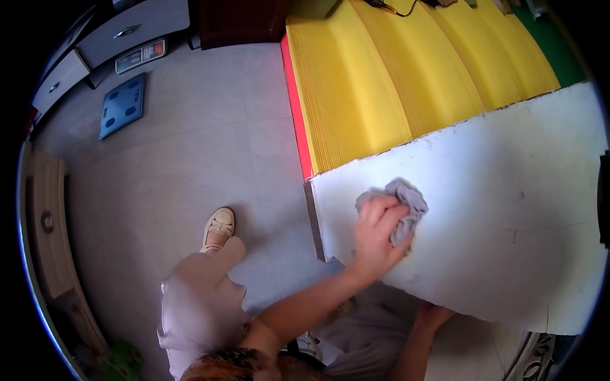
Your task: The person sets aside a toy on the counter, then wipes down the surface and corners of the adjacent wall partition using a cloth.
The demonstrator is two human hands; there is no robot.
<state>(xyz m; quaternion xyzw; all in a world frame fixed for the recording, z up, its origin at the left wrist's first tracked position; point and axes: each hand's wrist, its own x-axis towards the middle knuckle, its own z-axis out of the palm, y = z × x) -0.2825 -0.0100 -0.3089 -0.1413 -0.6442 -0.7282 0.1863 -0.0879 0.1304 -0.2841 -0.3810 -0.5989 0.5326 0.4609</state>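
Observation:
A crumpled grey cloth (410,202) is bunched under my left hand (381,232), whose fingers are closed around it. The cloth rests against a white board (483,222) with chipped edges and a few dark marks. At the lower edge of that board is my right hand (435,315). Its fingers are hidden behind the edge, so their grip does not show. Just beyond the board's upper edge lies a broad yellow surface (362,82) with wavy ridges and fine layered lines along its left side.
A red strip (296,108) borders the yellow surface. On the grey tile floor (184,140) lies a blue bathroom scale (124,105). Drawer furniture (136,32) stands at the upper left, and a wooden drawer cabinet (51,222) at the left. My shoe (220,222) is on the floor.

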